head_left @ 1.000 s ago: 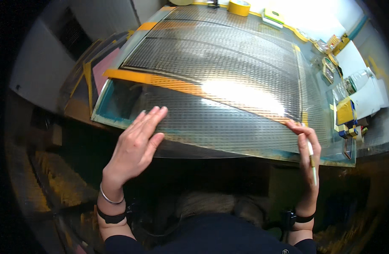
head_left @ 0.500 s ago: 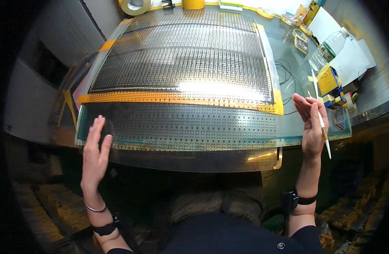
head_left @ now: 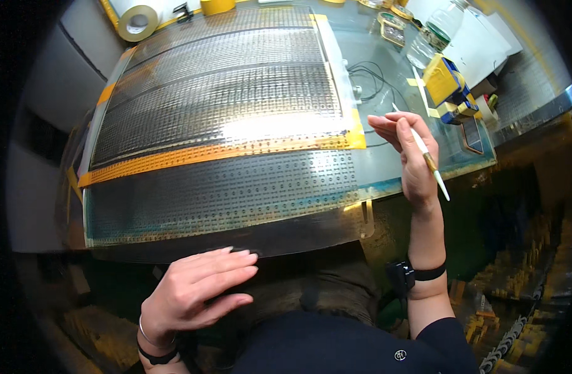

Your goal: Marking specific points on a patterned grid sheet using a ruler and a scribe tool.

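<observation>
My right hand [head_left: 413, 159] is over the glass tabletop's right front edge, fingers raised, with a slender white pen-like tool [head_left: 430, 163] held between thumb and fingers. The tool has a brownish band and a tapered lower end; its exact kind is unclear. My left hand [head_left: 202, 290] holds nothing, its fingers stretched out and thumb apart, in front of the table near my body. Beyond it lies a large dark, finely patterned sheet [head_left: 217, 81]. Orange tape [head_left: 217, 153] runs along its near edge, above a perforated dark strip [head_left: 236, 190].
A glass tabletop [head_left: 386, 177] carries the sheet. To the right are a yellow-and-blue block [head_left: 445, 84], a clear plastic bottle [head_left: 437, 34], a thin dark cable [head_left: 376, 78] and white paper [head_left: 479, 50]. A tape roll [head_left: 138, 23] sits at the far left.
My left hand has come off the left side of the perforated strip and moved right and nearer my body. The view has turned; my right hand still holds the white tool.
</observation>
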